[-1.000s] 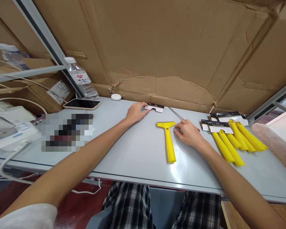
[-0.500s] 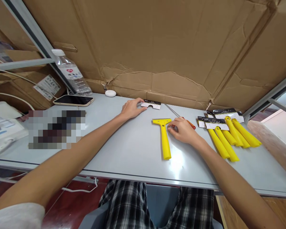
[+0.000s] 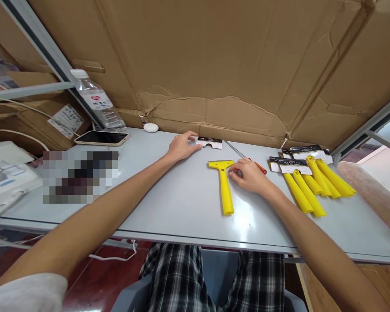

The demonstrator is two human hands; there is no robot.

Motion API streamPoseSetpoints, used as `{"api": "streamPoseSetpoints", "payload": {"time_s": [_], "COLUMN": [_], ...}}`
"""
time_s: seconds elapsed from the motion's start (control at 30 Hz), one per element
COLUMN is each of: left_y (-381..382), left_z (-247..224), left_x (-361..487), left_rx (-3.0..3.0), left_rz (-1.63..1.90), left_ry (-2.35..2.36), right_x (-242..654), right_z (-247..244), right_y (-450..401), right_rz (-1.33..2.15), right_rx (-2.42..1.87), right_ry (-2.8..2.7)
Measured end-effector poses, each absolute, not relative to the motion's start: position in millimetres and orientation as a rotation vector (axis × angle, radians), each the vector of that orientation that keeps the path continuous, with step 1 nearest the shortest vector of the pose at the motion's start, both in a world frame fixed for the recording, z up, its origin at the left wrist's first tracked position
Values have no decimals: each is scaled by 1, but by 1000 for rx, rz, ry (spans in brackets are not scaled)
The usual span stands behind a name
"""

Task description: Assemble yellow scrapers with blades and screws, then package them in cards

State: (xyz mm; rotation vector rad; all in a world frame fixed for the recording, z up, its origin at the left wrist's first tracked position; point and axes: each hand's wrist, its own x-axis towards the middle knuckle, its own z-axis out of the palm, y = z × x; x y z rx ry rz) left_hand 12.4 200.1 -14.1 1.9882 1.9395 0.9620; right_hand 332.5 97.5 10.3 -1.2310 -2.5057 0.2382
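At the back of the grey table, my left hand (image 3: pixel 182 146) rests with thumb and fingers apart, its fingertips beside a small black-and-white card (image 3: pixel 209 143). A yellow scraper (image 3: pixel 225 188) lies in the middle with its wide head toward the back. My right hand (image 3: pixel 246 174) is curled just right of the scraper's head, fingertips close to it; whether they touch or pinch anything is not clear. Behind that hand lies a screwdriver (image 3: pixel 259 167) with a red handle, partly covered. Several yellow handles (image 3: pixel 302 193) with black-and-white cards (image 3: pixel 294 166) lie in a group at the right.
A phone (image 3: pixel 102 138), a white oval object (image 3: pixel 151 128) and a plastic bottle (image 3: pixel 99 102) are at the back left. A white device (image 3: pixel 11 177) with a cable sits at the far left, near a blurred patch. Cardboard (image 3: pixel 208 65) walls the back; metal shelf posts flank both sides.
My left hand's fingers have spread a little and come off the card, which lies slightly farther right. My right hand and the scraper have hardly moved.
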Motion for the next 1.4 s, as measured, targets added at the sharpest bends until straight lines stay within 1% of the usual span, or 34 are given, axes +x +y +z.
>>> {"api": "streamPoseSetpoints", "payload": {"time_s": [0.23,0.33,0.5,0.57,0.67,0.77,0.9,1.2,1.4], "left_y": [202,199,188,179,161,143,129,120,114], "left_z": [-15,-12,4,12,21,25,28,35,38], "left_x": [17,19,25,29,39,52,65,70,75], "left_rx": [1963,1925,1800,1711,1600,1600,1590,1448,1482], "left_rz": [963,1026,1318,1365,1328,1233,1119,1130,1124], "left_ry": [1961,1917,1568,1434,1317,1219,1137,1053,1094], "right_x": [331,330,333,335,338,340,343,344,346], "right_z": [9,10,7,5,5,7,9,13,19], "right_y": [98,97,99,103,108,112,115,115,111], "right_rz": [255,271,312,372,518,759,987,1141,1156], "right_rx": [-1220,-1208,-1218,-1225,-1192,-1176,-1185,-1029,-1100], "right_ry": [-2490,-2482,-2385,-2267,-2013,-1759,-1612,-1486,-1515]}}
